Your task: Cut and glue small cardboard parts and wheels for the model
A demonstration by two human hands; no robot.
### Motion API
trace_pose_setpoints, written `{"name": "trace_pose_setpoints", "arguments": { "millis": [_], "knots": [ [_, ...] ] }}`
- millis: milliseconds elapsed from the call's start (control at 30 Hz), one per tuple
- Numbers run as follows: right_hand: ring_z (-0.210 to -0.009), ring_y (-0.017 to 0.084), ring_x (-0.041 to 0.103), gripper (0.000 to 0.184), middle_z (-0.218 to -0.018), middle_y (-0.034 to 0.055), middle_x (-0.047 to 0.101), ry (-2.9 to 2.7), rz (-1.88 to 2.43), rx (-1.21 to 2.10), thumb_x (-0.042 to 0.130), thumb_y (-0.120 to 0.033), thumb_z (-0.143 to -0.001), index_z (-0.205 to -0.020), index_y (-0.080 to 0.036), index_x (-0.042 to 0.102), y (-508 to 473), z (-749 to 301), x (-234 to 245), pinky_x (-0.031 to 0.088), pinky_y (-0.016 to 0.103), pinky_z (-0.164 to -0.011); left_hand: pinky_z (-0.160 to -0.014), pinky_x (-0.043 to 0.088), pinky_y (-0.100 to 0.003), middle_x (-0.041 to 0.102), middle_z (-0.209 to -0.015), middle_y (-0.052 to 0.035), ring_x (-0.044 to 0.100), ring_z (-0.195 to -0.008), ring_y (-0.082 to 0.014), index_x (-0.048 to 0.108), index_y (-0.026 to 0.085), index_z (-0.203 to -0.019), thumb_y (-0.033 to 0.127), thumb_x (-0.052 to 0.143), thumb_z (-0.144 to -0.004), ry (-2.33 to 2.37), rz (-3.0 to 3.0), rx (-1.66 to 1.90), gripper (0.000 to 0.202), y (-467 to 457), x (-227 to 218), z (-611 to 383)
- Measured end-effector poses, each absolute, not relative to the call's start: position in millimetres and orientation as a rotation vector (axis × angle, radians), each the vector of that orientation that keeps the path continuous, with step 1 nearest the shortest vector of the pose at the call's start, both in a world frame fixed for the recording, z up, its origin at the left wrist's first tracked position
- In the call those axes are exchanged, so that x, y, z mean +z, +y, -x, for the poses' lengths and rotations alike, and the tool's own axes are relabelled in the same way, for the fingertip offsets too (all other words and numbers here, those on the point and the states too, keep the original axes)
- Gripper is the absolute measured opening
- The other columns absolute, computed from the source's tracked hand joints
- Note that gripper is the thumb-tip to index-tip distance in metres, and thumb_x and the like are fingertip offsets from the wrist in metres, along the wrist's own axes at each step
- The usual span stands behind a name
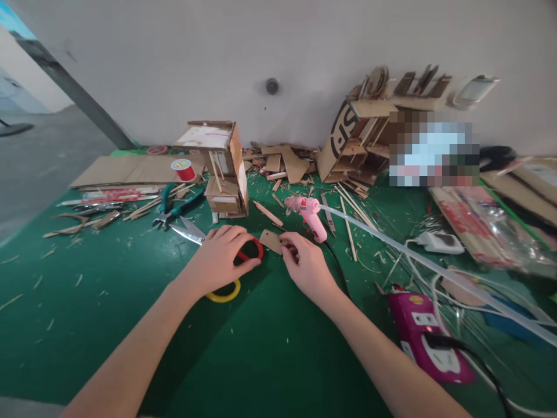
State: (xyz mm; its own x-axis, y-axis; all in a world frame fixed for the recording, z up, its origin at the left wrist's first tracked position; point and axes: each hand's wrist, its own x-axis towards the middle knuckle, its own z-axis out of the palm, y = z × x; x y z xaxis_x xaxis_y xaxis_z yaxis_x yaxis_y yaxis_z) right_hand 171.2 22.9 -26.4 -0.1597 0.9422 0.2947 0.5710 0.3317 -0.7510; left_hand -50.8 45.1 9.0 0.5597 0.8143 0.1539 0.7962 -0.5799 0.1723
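Note:
My left hand (224, 252) is curled over a pair of scissors (189, 233), its thumb and fingers around the red handle loop. The yellow loop shows below the palm, and the blades point away to the upper left. My right hand (307, 261) pinches the edge of a small brown cardboard piece (270, 240) with a dark dot on it. That piece lies between both hands, low over the green table. Just beyond the right hand stands a pink glue gun (311, 215) with a long clear glue stick in its back.
Behind the hands stands a small cardboard model (226, 168); a larger cardboard shelf (348, 139) is farther right. Pliers (174, 206), a red thread spool (183, 170) and sticks lie left. A purple power strip (429, 337) with cables is at right. Cardboard scraps (289, 162) line the wall.

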Motion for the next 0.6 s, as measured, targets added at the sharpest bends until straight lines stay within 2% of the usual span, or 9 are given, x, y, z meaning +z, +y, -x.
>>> {"name": "trace_pose_setpoints", "arguments": {
  "millis": [133, 267, 333, 400, 600],
  "knots": [
    [-0.083, 0.019, 0.065, 0.022, -0.094, 0.0079, 0.067, -1.868, 1.330, 0.643, 0.049, -0.017, -0.090, -0.110, -0.019, 0.058, 20.3, -171.9, -25.2, 0.052, 0.031, -0.073, -0.092, 0.042, -0.046, 0.066, -0.109, -0.0098, 0.055, -0.109, -0.0290, 0.063, 0.019, -0.110, 0.055, 0.045, -0.091, 1.398, -2.631, 0.359, 0.044, 46.0, 12.7, 49.7],
    [-0.091, 0.019, 0.065, 0.025, -0.103, 0.0090, 0.067, -1.919, 1.250, 0.605, 0.042, -0.014, -0.093, -0.110, -0.019, 0.060, 20.3, -172.1, -21.9, 0.052, 0.033, -0.080, -0.096, 0.041, -0.048, 0.058, -0.126, -0.0139, 0.053, -0.114, -0.0319, 0.054, 0.018, -0.125, 0.059, 0.055, -0.083, 1.458, -2.615, 0.489, 0.058, 42.6, 7.3, 45.4],
    [-0.094, 0.019, 0.064, 0.027, -0.105, 0.0086, 0.067, -1.940, 1.216, 0.569, 0.041, -0.013, -0.093, -0.111, -0.019, 0.061, 20.1, -171.8, -21.2, 0.051, 0.033, -0.083, -0.099, 0.040, -0.048, 0.056, -0.131, -0.0137, 0.051, -0.120, -0.0312, 0.047, 0.018, -0.133, 0.053, 0.057, -0.084, 1.434, -2.611, 0.529, 0.061, 40.4, 4.0, 42.8],
    [-0.092, 0.019, 0.065, 0.027, -0.103, 0.0086, 0.067, -1.952, 1.238, 0.529, 0.043, -0.013, -0.092, -0.110, -0.019, 0.062, 19.1, -171.1, -21.0, 0.052, 0.033, -0.083, -0.100, 0.040, -0.046, 0.058, -0.130, -0.0119, 0.051, -0.122, -0.0294, 0.046, 0.020, -0.134, 0.048, 0.056, -0.086, 1.378, -2.613, 0.511, 0.056, 39.0, 3.0, 41.6],
    [-0.088, 0.022, 0.064, 0.029, -0.098, 0.0104, 0.066, -1.946, 1.366, 0.420, 0.044, -0.010, -0.087, -0.104, -0.015, 0.067, 16.6, -169.6, -20.3, 0.051, 0.036, -0.084, -0.097, 0.041, -0.047, 0.062, -0.121, -0.0111, 0.056, -0.110, -0.0290, 0.048, 0.019, -0.134, 0.041, 0.053, -0.087, 1.302, -2.696, 0.295, 0.052, 38.1, 10.7, 47.3]
  ]
}}
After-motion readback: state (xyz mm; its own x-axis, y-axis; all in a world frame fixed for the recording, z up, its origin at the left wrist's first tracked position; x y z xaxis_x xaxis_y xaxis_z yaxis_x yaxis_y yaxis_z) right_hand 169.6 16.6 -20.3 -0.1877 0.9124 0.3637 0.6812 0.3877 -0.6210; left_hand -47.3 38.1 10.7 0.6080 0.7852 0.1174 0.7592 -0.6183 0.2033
